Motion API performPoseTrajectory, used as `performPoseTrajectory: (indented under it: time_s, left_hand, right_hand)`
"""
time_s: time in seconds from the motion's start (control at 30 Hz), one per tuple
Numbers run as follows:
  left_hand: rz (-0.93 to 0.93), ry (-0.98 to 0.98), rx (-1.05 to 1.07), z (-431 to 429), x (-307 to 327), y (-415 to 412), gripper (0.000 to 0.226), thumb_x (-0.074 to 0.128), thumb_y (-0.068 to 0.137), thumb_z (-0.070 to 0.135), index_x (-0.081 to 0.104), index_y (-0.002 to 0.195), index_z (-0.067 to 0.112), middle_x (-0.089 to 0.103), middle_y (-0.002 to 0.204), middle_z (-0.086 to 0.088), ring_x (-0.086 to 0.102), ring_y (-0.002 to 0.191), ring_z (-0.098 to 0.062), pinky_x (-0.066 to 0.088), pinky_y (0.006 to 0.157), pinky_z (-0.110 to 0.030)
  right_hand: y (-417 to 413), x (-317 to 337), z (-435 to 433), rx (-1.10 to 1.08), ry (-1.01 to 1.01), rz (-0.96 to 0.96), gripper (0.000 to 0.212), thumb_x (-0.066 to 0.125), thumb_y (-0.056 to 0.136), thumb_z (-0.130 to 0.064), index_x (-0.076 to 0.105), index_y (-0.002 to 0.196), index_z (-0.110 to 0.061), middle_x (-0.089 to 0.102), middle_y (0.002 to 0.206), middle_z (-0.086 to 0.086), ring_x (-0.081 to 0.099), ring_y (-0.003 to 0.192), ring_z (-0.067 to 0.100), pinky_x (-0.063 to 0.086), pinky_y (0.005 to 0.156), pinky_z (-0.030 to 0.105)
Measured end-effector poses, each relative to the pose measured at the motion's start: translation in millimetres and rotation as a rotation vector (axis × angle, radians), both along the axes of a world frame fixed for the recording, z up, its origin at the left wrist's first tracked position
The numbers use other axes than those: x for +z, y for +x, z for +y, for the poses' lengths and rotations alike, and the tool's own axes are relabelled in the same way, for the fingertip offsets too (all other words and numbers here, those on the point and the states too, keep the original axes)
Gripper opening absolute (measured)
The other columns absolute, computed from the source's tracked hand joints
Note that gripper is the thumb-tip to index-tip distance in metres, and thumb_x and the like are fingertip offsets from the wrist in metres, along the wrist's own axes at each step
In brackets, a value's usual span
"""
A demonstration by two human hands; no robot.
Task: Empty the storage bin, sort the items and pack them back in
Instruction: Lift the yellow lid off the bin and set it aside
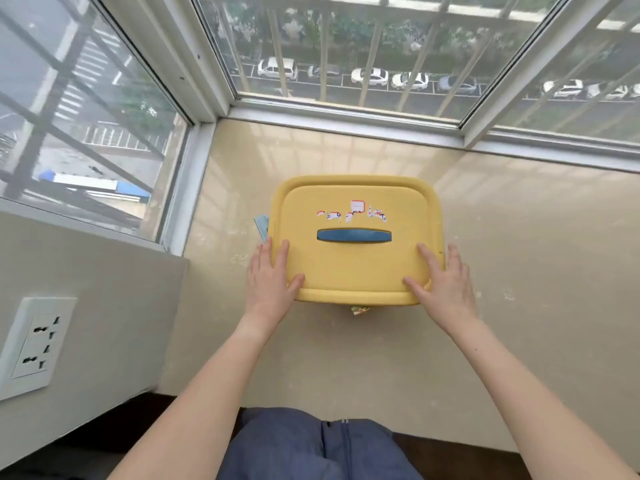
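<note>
Now the bin (356, 268) sits closed at mid-frame on the sill (519, 271). My left hand (268, 277) and right hand (445, 284) lie flat and uncurled on its near corners, gripping nothing. I'd hook under both lid (346, 190) edges and lift evenly, keeping it level.

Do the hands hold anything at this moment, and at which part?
Nothing is gripped. The left hand and right hand lie flat, fingers straight, on the near corners of the yellow lid.
</note>
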State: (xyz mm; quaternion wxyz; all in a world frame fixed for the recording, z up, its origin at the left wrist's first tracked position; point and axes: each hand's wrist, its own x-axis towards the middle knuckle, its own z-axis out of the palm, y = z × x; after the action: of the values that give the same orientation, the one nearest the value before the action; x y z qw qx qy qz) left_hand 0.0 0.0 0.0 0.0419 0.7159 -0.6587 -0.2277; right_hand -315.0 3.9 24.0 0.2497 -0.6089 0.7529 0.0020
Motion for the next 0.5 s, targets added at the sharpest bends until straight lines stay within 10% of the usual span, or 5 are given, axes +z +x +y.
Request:
performPoseTrajectory:
  time_s: [0.5]
  left_hand:
    - [0.431, 0.022, 0.381, 4.4, 5.5, 9.5, 0.072, 0.088, 0.068, 0.025, 0.058, 0.133, 0.018, 0.046, 0.140, -0.004, 0.044, 0.130, -0.018, 0.035, 0.105, -0.025]
  right_hand:
    - [-8.6, -7.1, 14.8, -0.232, 0.000, -0.329, 0.081, 0.078, 0.079, -0.035, 0.035, 0.148, -0.035, 0.024, 0.157, 0.013, 0.020, 0.146, 0.023, 0.022, 0.116, 0.035]
